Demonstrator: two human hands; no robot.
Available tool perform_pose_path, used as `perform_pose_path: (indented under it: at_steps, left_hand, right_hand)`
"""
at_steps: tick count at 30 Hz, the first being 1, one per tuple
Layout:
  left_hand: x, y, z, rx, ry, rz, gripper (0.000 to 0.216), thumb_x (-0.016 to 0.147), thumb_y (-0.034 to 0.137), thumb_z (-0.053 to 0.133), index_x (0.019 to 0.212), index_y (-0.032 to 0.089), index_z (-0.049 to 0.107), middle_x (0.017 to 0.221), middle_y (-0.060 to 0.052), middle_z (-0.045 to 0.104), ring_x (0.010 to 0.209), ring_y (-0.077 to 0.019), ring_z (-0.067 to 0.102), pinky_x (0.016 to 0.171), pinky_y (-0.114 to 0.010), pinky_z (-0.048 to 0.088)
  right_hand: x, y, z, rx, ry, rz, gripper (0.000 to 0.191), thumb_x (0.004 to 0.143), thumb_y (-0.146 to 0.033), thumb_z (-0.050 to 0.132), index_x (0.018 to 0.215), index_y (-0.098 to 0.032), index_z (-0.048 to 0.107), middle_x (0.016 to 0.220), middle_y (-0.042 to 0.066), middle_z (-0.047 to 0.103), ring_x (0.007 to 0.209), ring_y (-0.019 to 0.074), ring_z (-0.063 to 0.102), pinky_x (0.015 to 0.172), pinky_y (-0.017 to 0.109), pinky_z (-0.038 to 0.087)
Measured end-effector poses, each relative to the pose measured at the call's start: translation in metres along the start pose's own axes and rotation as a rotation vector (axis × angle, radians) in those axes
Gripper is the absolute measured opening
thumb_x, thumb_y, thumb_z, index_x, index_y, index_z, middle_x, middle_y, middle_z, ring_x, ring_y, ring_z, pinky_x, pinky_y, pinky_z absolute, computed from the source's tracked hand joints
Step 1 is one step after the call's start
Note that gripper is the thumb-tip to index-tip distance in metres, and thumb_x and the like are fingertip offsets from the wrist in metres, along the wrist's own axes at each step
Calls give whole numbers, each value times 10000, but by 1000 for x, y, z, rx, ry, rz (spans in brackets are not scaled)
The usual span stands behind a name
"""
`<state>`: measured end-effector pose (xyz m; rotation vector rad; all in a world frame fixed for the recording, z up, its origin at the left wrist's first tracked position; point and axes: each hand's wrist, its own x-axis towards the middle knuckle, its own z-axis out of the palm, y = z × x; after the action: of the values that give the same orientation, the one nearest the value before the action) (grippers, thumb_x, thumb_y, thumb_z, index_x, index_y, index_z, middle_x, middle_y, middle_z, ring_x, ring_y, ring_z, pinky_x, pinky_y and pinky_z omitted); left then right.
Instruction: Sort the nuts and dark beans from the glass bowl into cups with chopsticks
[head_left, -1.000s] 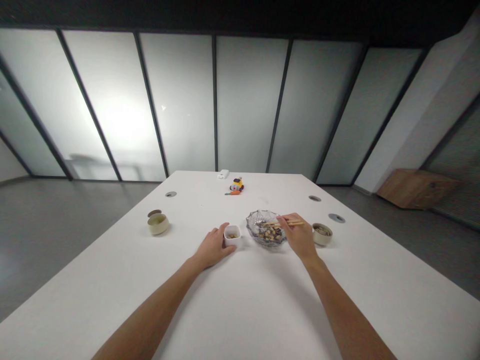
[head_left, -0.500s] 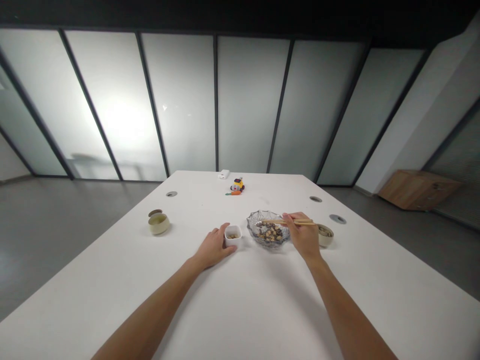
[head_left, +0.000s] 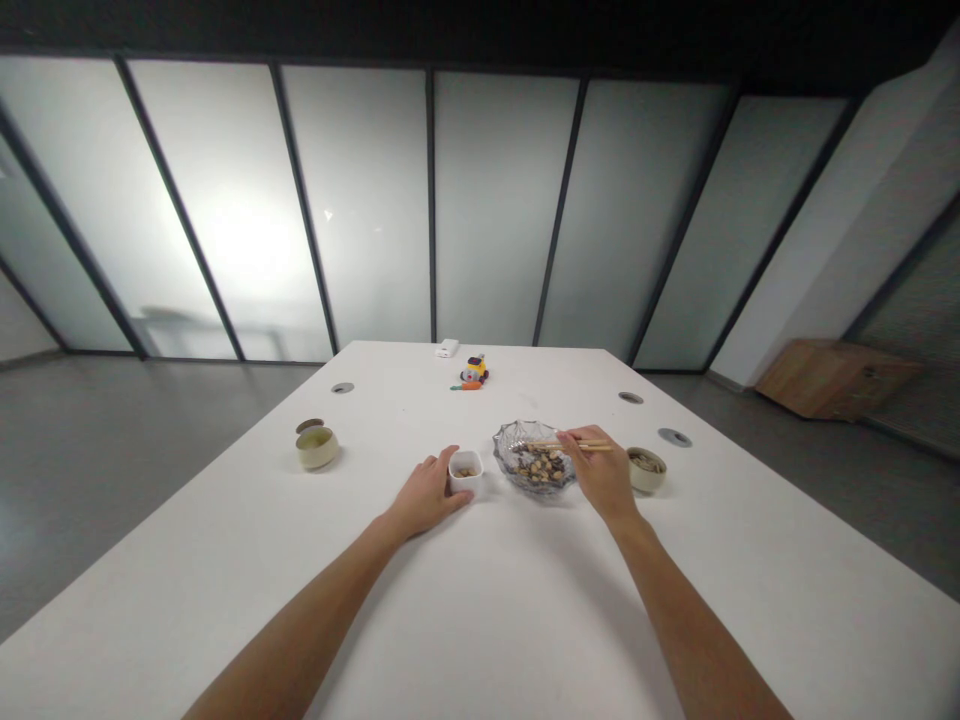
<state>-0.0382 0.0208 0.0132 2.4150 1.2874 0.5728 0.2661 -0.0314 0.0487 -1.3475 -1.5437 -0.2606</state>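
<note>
A glass bowl (head_left: pixel 512 440) of mixed brown and dark pieces sits mid-table. My right hand (head_left: pixel 602 482) is closed on a pair of wooden chopsticks (head_left: pixel 556 445) whose tips lie over the bowl's contents. To the bowl's left stands a small white square cup (head_left: pixel 466 470) with a few brown pieces in it. My left hand (head_left: pixel 425 493) rests on the table, its fingers curled against the cup's left side.
A beige bowl (head_left: pixel 646 469) stands right of my right hand. Another beige bowl (head_left: pixel 316 447) with a lid behind it sits far left. A yellow toy (head_left: pixel 473 371) and a white box (head_left: pixel 447 348) lie at the table's far edge (head_left: pixel 525 348).
The chopsticks rose level above the bowl, drawn to the right, then came back left and down so their tips lie in the bowl's contents. My left hand stayed put.
</note>
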Motion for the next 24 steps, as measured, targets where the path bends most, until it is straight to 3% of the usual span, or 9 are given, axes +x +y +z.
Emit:
perform_pose_path:
  at_steps: [9, 17, 24]
  left_hand:
    - [0, 2, -2, 8, -6, 7, 779, 898, 458, 690, 1551, 148, 399, 1289, -164, 691, 1215, -357, 624, 1056, -453, 477]
    - [0, 1, 0, -7, 2, 5, 765, 898, 456, 696, 1553, 200, 397, 1370, -144, 667, 1301, -354, 588, 1092, -444, 453]
    - [-1, 2, -2, -10, -7, -5, 771, 892, 467, 699, 1548, 191, 403, 1321, -152, 683, 1255, -359, 614, 1071, -451, 468]
  right_hand:
    - [-2, 6, 3, 9, -46, -18, 560, 1009, -697, 469, 797, -237, 708, 802, 63, 711, 765, 230, 671, 739, 353, 505]
    - [0, 2, 0, 13, -65, -32, 569, 1015, -695, 454, 787, -236, 703, 778, 59, 696, 722, 215, 647, 701, 339, 498]
    - [1, 0, -1, 9, -39, 10, 578, 1006, -709, 453, 778, -237, 696, 772, 60, 703, 726, 223, 656, 700, 343, 499]
